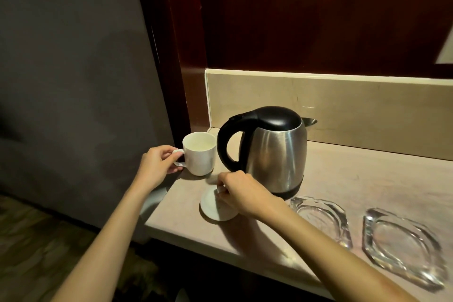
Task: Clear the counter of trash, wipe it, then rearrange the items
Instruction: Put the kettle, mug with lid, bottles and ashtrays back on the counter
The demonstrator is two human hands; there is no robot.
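A white mug point(199, 153) stands upright at the counter's left end, empty inside. My left hand point(157, 164) grips its handle. Just in front of it lies a white round lid point(215, 206), flat on the counter, and my right hand point(241, 191) pinches its small knob from above. A steel electric kettle point(274, 152) with a black lid and handle stands right behind my right hand, handle facing the mug. Two clear glass ashtrays lie to the right, one point(321, 218) beside my right wrist and one point(402, 245) near the front right.
The beige stone counter point(355, 179) ends at its left edge next to the mug, with a dark floor below. A low beige backsplash point(343, 105) and a dark wood wall close the back. A grey wall stands to the left.
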